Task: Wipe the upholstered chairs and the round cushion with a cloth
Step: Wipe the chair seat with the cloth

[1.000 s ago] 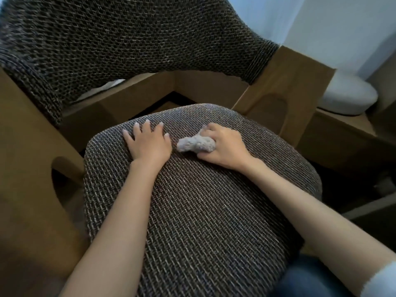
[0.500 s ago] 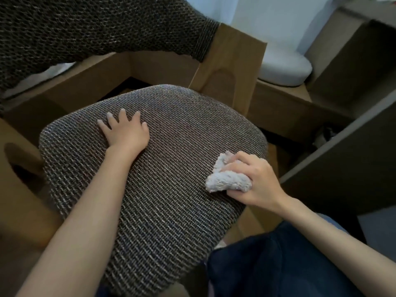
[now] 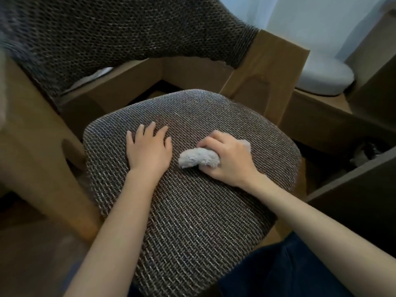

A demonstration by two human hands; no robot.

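A wooden chair with a brown woven seat point(image 3: 192, 211) and a matching curved backrest point(image 3: 107, 35) fills the view. My left hand point(image 3: 149, 150) lies flat on the seat, fingers spread, holding nothing. Just to its right, my right hand point(image 3: 228, 157) is closed on a bunched light grey cloth point(image 3: 198, 158) and presses it onto the middle of the seat. A pale grey round cushion point(image 3: 323, 77) sits on a wooden surface at the upper right, beyond the chair's frame.
The chair's wooden arm post point(image 3: 267, 78) stands between the seat and the cushion. Dark wooden furniture point(image 3: 353, 189) edges in at the right. My dark blue trouser leg point(image 3: 278, 273) is at the bottom right. A pale wall point(image 3: 310, 18) lies behind.
My right hand moved the cloth from the seat's right front edge back toward the middle, close to my left hand. The left hand stayed flat on the seat.
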